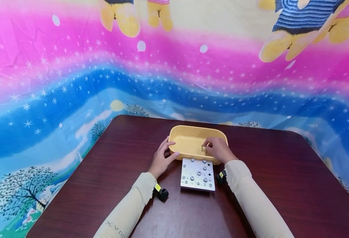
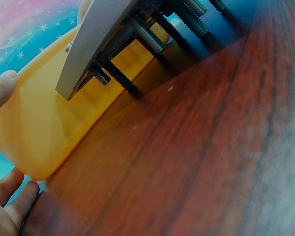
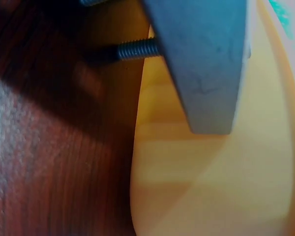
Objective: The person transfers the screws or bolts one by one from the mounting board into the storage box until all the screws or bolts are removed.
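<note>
A yellow plastic bin lies lengthwise on the table. My left hand grips its left end, thumb at the near rim and fingers around the end wall. Inside the bin, my right hand pinches a small screw that hangs upright at the fingertips. In front of the bin is a silver metal plate with several socket-head screws in its top. Threaded screw shanks stick out below the plate in the left wrist view. The right wrist view shows another shank but no fingers.
The dark red-brown wooden table extends on both sides. A printed cloth hangs behind its far edge. Black wrist cameras sit at both cuffs, the right one close beside the plate.
</note>
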Motion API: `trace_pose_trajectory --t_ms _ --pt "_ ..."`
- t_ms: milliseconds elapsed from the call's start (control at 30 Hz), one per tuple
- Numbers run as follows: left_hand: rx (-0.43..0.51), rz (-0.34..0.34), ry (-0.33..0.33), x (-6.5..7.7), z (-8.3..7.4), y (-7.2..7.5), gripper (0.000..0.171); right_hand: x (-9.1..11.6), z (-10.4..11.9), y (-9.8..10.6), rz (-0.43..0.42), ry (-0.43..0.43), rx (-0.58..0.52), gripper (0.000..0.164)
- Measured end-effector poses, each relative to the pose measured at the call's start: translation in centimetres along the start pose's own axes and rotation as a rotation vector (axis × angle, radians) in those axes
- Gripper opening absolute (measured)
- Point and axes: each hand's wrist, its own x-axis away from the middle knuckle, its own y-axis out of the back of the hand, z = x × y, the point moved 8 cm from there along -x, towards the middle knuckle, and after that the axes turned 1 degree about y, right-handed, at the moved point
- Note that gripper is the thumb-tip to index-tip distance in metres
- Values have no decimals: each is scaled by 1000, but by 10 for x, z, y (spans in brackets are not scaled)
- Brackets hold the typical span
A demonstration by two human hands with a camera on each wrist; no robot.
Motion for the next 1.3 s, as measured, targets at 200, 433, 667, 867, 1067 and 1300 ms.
trace_pose_trajectory --t_ms 200,433,667,867,1067,1300 --pt "-2 4 5 0 -1 0 45 0 -4 -3 24 -35 -19 21" --pt "-14 4 10 -1 -2 1 45 0 -5 -4 24 -47 -20 24" --pt "-18 1 8 0 -3 1 45 1 -4 1 -18 -19 -60 24" --pt "-10 -7 7 0 -1 -1 45 6 0 13 -104 70 -114 21" --pt "-13 -2 5 0 -2 -2 45 18 6 31 -208 119 -84 16" --pt "-8 2 7 -1 -1 -1 46 38 22 40 -151 155 -98 15"
